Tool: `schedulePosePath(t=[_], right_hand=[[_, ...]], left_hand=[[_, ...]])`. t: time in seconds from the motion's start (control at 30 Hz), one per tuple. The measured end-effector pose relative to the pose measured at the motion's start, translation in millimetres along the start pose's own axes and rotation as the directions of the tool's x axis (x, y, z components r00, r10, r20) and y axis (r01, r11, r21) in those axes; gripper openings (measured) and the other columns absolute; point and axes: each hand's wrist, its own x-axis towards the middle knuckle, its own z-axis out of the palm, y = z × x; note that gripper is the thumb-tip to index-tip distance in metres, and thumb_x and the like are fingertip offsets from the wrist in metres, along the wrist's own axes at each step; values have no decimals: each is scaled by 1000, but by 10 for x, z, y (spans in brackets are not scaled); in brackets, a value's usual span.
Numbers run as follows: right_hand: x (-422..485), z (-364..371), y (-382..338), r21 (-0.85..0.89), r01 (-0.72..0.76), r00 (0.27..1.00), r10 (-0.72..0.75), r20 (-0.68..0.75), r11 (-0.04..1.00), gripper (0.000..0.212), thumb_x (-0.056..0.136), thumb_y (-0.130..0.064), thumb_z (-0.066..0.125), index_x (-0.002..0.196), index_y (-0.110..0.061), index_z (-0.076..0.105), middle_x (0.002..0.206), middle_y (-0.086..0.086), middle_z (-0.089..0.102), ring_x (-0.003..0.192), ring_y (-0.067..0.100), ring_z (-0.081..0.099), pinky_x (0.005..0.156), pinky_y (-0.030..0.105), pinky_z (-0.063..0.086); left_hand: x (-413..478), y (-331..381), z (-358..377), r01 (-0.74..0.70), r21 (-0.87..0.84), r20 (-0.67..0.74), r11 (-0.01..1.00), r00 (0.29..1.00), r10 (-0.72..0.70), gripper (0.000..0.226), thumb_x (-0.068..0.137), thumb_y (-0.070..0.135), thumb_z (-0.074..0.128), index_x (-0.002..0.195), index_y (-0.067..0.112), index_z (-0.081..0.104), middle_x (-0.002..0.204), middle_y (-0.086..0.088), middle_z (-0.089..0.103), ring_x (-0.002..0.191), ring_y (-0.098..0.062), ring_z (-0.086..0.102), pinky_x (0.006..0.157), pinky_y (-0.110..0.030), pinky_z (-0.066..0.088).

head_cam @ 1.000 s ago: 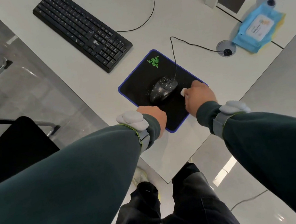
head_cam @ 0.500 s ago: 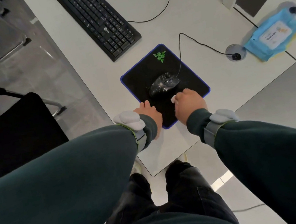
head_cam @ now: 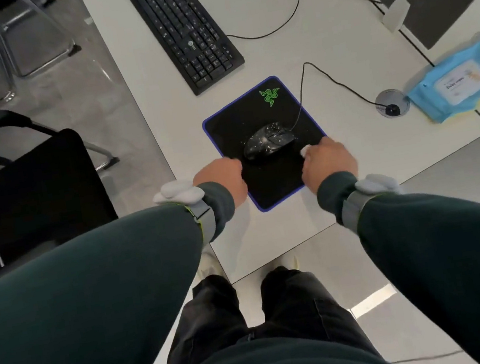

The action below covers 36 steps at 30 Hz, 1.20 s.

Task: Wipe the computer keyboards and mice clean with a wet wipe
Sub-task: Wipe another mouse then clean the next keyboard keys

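Keyboard (head_cam: 183, 31) cut off @ top; wipe (head_cam: 305, 150) mostly hidden in right hand (head_cam: 328, 164); left hand (head_cam: 220, 181): fingers hidden.

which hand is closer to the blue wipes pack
Right. The right hand, gripping a wet wipe, sits at the mouse pad edge facing the wipes pack; the left hand is at the pad's far side.

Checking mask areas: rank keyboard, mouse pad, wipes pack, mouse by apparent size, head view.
1. keyboard and mouse pad: look alike, keyboard cropped; not ranked.
2. wipes pack
3. mouse
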Motion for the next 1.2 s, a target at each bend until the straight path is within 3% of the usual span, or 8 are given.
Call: schedulePosePath(t=[0.1,0.17,0.23,0.37,0.6,0.83,1.03,1.2], right_hand=[[241,-7,56,42,-79,997,79,1,996,33,94,-22,48,122,-18,64,116,11,51,106,33,55,80,39,47],[225,28,-74,118,-32,998,37,-44,993,29,95,-22,48,117,-13,66,115,12,50,103,33,55,81,39,48],[113,105,-214,144,98,991,-84,-100,985,28,95,-23,48,114,-13,67,111,11,51,97,33,55,78,39,48],[-37,186,-209,27,322,942,-317,-111,947,27,92,-22,52,114,-19,67,92,3,44,77,24,41,65,35,35],[325,48,-66,135,-12,989,32,-145,991,31,96,-22,48,121,-16,67,113,11,52,104,34,53,80,38,46],[8,293,-541,76,418,900,-400,-175,905,21,80,-8,64,100,-10,71,86,10,51,68,30,48,58,34,30],[454,115,-328,168,-63,974,97,-206,984,34,95,-17,48,125,-16,66,114,14,51,103,37,49,75,33,33],[453,199,-890,147,76,974,-42,-222,986,27,89,-13,53,112,-13,67,108,14,51,92,35,50,65,35,34]], left_hand=[[165,45,-8,72,-244,-110,967,989,-102,78,89,36,67,153,18,27,142,-7,49,125,-32,52,100,-46,48],[284,120,16,70,-242,-105,968,990,-98,101,84,45,72,159,18,11,147,-7,45,130,-32,48,104,-47,45],[400,201,62,53,-187,-131,981,988,-79,107,80,53,74,159,19,11,144,-7,48,129,-32,48,103,-46,44],[552,286,117,54,-116,-199,992,977,-76,101,79,54,74,157,21,19,141,-5,50,128,-32,47,101,-46,43],[604,88,61,13,-222,-283,975,956,-78,88,83,46,74,154,19,30,137,-4,54,125,-30,49,103,-46,43],[664,-140,-21,-32,-297,-314,954,947,-66,75,83,38,76,147,17,43,141,-6,48,130,-27,47,108,-38,41],[813,-320,-139,-142,-380,-364,914,931,-7,64,82,29,78,138,24,48,130,-5,50,116,-25,53,97,-32,42],[1000,-517,-198,-232,-351,-361,907,927,98,60,81,23,78,132,26,47,120,-3,57,108,-26,57,91,-38,46]])
